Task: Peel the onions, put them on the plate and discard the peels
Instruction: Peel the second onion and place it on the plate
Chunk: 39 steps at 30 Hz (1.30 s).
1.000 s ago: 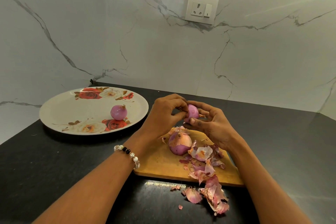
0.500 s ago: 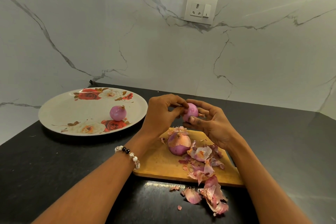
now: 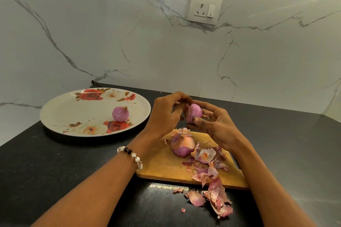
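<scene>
My right hand (image 3: 215,127) cradles a small purple onion (image 3: 194,112) above the wooden cutting board (image 3: 162,164), thumb pressed on its front. My left hand (image 3: 166,114) pinches at the onion's left end with curled fingers. A larger, partly peeled onion (image 3: 182,145) sits on the board beneath them. One peeled onion (image 3: 120,114) rests on the floral plate (image 3: 60,112) at the left. Loose onion peels (image 3: 212,177) lie over the board's right half and spill onto the counter in front of it.
The black countertop (image 3: 55,171) runs to a marble wall with a socket (image 3: 204,9) behind. The plate sits close to the wall corner at the left. More counter surface shows to the right of the board.
Both hands turned the small onion slightly and lifted it a little; my left fingers shifted along its left end. Plate, board and peels stayed put.
</scene>
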Tool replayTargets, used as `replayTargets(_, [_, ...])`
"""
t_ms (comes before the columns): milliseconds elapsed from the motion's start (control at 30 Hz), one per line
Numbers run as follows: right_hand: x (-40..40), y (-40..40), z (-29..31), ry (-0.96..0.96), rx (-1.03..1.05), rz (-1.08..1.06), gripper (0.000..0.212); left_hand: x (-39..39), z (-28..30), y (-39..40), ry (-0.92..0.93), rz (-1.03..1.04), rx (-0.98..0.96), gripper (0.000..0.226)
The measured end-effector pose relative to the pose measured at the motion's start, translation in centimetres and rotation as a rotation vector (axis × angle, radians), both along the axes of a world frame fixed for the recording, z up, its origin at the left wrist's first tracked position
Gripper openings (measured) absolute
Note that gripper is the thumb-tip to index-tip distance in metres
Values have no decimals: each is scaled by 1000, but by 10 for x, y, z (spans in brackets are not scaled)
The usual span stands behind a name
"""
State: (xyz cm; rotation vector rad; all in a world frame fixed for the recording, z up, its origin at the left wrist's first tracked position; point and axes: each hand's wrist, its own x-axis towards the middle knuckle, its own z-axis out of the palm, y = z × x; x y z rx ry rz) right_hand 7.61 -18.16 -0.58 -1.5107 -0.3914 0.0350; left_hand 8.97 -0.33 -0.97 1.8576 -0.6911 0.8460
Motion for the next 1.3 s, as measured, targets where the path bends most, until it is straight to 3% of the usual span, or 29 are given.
replayTargets(500, [-6,5,0,23,-115,3,46,1,4,13,-365,133,640,23])
replayTargets(633, [-10,7,0,3,-167,-5,42,2,1,11,-406,183,714,30])
replayTargets(867, [-8,6,2,15,-80,-3,47,1,-1,8,-416,241,672,32])
replayTargets(1067, [-6,2,5,3,23,-17,48,2,2,9,-175,220,411,10])
replayTargets(1300, [-2,0,4,-6,35,-51,52,5,5,10,-17,228,184,4])
